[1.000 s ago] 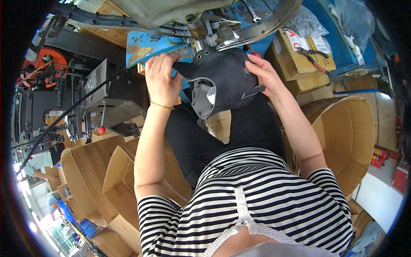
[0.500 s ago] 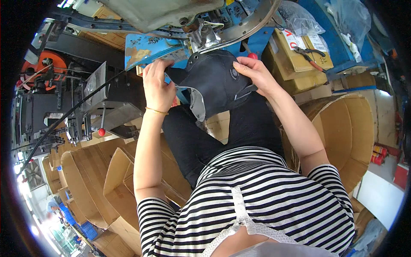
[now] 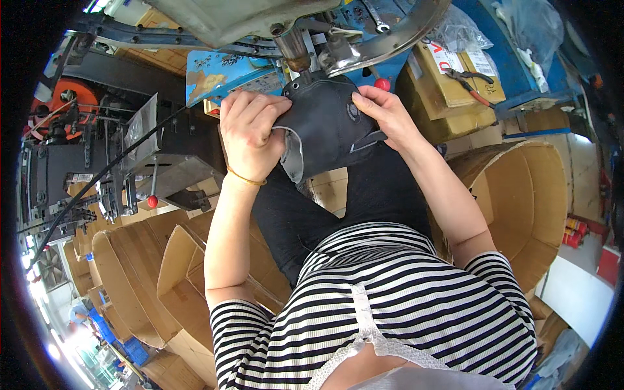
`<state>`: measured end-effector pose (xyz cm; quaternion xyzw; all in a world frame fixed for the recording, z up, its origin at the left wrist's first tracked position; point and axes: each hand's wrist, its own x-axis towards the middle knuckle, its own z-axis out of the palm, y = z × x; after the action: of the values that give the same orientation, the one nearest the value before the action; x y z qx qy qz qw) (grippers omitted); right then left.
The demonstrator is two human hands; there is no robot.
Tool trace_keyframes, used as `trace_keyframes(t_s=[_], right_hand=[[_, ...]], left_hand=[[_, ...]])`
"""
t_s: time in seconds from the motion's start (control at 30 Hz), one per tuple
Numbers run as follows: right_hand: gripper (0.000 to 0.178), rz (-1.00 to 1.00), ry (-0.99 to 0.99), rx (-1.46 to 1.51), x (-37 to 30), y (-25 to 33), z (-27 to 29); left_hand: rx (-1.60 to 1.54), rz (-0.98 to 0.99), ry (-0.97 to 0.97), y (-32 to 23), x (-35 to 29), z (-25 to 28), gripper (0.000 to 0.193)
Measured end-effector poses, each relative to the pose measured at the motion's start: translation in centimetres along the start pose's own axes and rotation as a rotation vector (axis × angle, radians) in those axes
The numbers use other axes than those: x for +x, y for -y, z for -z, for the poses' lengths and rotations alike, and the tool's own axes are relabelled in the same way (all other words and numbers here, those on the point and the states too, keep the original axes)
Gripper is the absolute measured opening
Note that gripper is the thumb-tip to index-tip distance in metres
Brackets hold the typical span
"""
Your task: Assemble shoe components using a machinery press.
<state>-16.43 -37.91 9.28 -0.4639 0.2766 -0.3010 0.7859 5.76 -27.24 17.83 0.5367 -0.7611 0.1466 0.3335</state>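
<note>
A black shoe upper [image 3: 323,127] with a round badge and metal eyelets along its far edge is held up over my lap. Its far edge sits right under the steel punch [image 3: 294,52] of a machine; whether the two touch, I cannot tell. My left hand [image 3: 252,127] is closed on the upper's left side, fingers folded over the edge, and a grey lining shows just below it. On the right side, beside the badge, my right hand [image 3: 385,116] pinches the upper with the thumb on top and the fingers partly hidden beneath.
A curved metal rail [image 3: 396,42] arcs above the hands. Pliers [image 3: 469,86] lie on a cardboard box [image 3: 448,97] at right, and a wrench [image 3: 377,18] on the blue machine table. A red-knobbed lever [image 3: 153,200] stands left. Large open cartons [image 3: 520,208] flank my legs.
My left hand has shifted right and gripped farther in on the upper, folding its loose left flap under the fingers. The machine's punch and curved rail have changed position above the upper's edge.
</note>
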Motion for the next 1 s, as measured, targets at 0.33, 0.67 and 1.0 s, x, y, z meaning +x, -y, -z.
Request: trace_keyframes(t_s=[0.33,0.67,1.0], right_hand=[[0.024,0.126,-0.093,-0.324,0.2,1.9,-1.8],[0.033,0.095,-0.126,-0.572,0.3,2.9,-1.5],[0.034,0.190,-0.178,-0.688,0.6,2.8,-1.5]], left_hand=[[-0.073,0.127,-0.099,1.5,-2.6,-1.4,0.024],[-0.073,0.253,0.011,0.6,-1.9,-0.3,0.022],[-0.130,0.302,-0.021,1.2,-2.7,-1.5,0.017]])
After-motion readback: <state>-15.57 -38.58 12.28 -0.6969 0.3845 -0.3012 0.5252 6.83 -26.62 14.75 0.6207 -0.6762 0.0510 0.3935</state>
